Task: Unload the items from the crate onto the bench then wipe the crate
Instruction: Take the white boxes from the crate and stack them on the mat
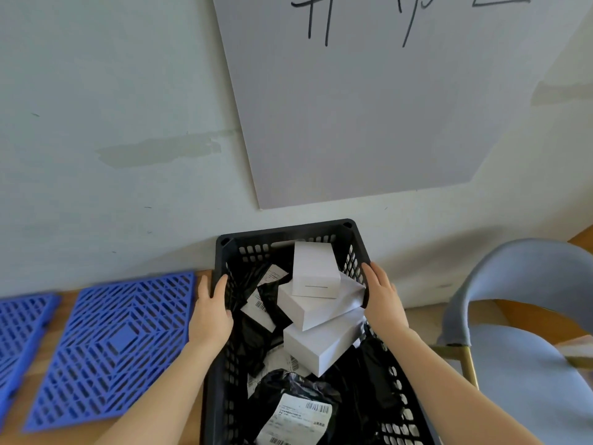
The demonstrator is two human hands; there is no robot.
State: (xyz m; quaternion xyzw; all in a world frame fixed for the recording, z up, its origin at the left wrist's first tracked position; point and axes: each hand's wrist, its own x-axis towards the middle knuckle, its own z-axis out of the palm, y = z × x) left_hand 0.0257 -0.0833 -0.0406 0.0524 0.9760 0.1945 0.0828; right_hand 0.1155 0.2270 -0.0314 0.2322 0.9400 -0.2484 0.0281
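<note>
The black mesh crate [224, 244] sits on the wooden bench [70, 295] against the wall, full: 3 white boxes [316, 268] stacked askew over black labelled mailer bags [288, 393]. The left hand [210, 316] grips the left rim and the right hand [383, 297] the right rim, probably to steady it before unloading. Blue grid mats [112, 345] lie just beside it.

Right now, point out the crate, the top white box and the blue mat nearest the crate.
crate [285, 231]: head view, on its far rim.
top white box [314, 268]: head view, middle of its upper face.
blue mat [118, 342]: head view, near its solid centre.
</note>
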